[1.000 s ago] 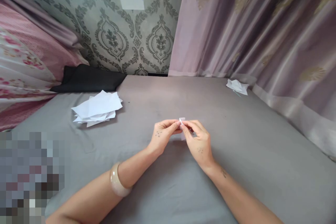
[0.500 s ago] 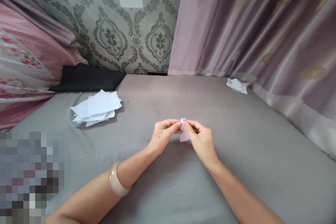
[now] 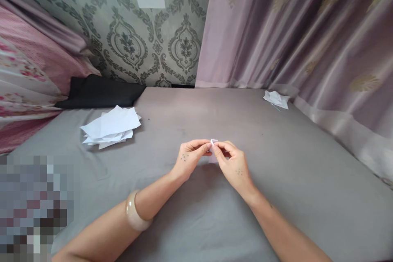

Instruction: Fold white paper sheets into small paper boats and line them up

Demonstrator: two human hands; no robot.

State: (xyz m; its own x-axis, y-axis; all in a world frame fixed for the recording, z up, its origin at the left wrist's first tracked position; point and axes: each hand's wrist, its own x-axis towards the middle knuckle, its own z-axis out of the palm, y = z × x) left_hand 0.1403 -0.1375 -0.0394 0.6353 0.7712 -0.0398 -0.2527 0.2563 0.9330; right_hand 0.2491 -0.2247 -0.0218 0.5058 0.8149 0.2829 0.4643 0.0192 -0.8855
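A small folded piece of white paper (image 3: 213, 158) is held up in front of me, above the grey sheet. My left hand (image 3: 190, 156) pinches its upper left edge between thumb and fingers. From the other side, my right hand (image 3: 231, 161) grips the same paper, its thumb pressed near the top fold. The two thumbs nearly meet at the paper's top, and the fingers hide much of its middle. To the left lies a loose stack of white paper sheets (image 3: 112, 125), apart from both hands.
A grey sheet (image 3: 184, 213) covers the flat surface. Small white paper pieces (image 3: 276, 99) lie at the far right by the curtain (image 3: 245, 28), beside a thin stick-like item. A black folded cloth (image 3: 101, 92) rests at the back left. Patterned wallpaper (image 3: 129, 45) is behind.
The right hand has shifted slightly left, toward the left hand. The paper's top has narrowed to a pointed fold, and less of its lower part shows. The view has shifted slightly.
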